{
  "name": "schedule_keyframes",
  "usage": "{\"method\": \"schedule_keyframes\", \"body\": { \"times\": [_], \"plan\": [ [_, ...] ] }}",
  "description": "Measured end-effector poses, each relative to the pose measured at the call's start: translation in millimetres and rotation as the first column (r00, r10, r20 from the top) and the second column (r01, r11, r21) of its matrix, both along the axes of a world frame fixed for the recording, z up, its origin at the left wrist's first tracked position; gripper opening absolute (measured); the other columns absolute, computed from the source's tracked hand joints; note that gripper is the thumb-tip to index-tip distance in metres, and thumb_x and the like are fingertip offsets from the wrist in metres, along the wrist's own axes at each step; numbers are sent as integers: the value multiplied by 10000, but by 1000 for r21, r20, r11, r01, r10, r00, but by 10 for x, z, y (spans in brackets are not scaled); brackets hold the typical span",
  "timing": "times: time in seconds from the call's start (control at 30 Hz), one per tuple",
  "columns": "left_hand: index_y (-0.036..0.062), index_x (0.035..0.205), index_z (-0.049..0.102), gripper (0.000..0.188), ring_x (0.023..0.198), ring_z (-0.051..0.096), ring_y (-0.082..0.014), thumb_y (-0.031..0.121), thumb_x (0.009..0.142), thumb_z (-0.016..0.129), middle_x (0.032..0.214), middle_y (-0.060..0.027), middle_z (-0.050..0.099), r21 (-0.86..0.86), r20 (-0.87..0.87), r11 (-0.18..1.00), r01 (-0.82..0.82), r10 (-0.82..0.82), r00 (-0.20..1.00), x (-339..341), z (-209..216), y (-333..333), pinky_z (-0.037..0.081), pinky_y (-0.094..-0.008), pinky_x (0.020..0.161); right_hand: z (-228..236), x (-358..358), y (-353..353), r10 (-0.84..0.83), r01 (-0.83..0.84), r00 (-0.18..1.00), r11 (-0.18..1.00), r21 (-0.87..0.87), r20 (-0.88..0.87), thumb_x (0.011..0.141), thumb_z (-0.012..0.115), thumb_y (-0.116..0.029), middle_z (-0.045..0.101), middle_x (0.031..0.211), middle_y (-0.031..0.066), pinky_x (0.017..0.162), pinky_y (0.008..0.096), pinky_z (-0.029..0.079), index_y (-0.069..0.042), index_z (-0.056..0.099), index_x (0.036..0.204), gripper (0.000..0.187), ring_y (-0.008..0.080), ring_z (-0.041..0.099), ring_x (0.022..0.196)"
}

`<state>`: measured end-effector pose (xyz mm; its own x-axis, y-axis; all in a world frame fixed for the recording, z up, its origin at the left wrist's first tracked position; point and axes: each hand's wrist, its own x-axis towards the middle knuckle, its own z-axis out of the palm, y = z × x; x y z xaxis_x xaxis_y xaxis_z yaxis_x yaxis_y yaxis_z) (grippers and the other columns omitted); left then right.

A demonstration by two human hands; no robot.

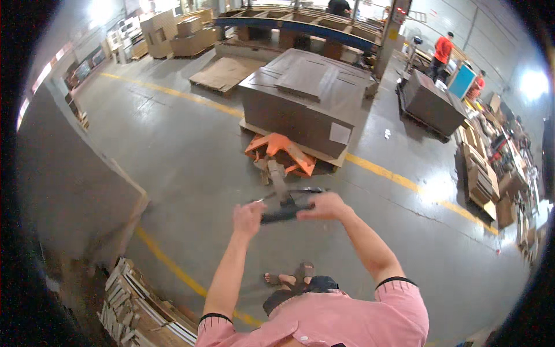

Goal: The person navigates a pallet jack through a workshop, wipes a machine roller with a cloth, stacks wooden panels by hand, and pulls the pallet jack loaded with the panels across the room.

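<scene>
In front of me, both hands are at the black handle of an orange pallet jack. My left hand is closed around the handle's left end. On its right side, the fingers of my right hand wrap over the grip, slightly blurred. The jack's body meets the near edge of a wooden pallet; its forks are hidden beneath. A large stack of grey-brown panels sits on that pallet, with smaller panels on top and a white sheet on its near side.
Yellow lines cross the grey floor. Beyond the stack stand a flat cardboard-topped pallet, a blue-edged rack and a post. Another panel stack is at right, near a person in red. Boards lie lower left.
</scene>
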<state>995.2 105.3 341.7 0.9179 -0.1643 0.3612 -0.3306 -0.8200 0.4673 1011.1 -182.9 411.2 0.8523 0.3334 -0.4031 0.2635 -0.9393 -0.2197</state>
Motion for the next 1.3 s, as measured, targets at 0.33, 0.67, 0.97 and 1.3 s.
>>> {"method": "schedule_keyframes", "body": {
  "times": [0.33, 0.67, 0.97, 1.3],
  "plan": [
    [-3, 735, 689, 526, 890, 595, -412, 403, 943, 428, 786, -221, 654, 270, -421, 962, -34, 150, 895, -1342, -593, 14, 409, -506, 895, -898, -1544, 171, -110, 55, 967, 972, 228, 232, 665, 597, -800, 683, 793, 141, 783, 425, 482, -78, 696, 778, 738, 335, 652, 820],
    [33, 768, 733, 533, 893, 621, -350, 419, 944, 410, 805, -170, 685, 282, -499, 956, 78, 77, 863, -2039, -407, -48, 304, -505, 1070, -773, -2203, 230, -152, 136, 985, 976, 171, 79, 766, 580, -710, 685, 744, 138, 793, 431, 473, -103, 731, 787, 626, 338, 650, 781],
    [108, 595, 615, 239, 591, 589, -249, 247, 788, 591, 605, -44, 606, -108, 136, 994, 30, -15, 991, -2072, -337, -27, 435, -432, 972, -554, -2201, 299, -401, 282, 864, 886, 368, 305, 796, 632, -546, 655, 608, 82, 645, 416, 494, -140, 690, 642, 438, 307, 639, 614],
    [80, 653, 613, 281, 614, 589, -289, 273, 847, 548, 635, -85, 607, -168, 193, 984, 64, -31, 981, -1472, -90, -7, 367, -505, 1048, -234, -1624, 303, -417, 270, 858, 862, 429, 298, 808, 635, -503, 654, 642, 103, 643, 431, 510, -135, 680, 649, 404, 328, 647, 655]
  ]
}}
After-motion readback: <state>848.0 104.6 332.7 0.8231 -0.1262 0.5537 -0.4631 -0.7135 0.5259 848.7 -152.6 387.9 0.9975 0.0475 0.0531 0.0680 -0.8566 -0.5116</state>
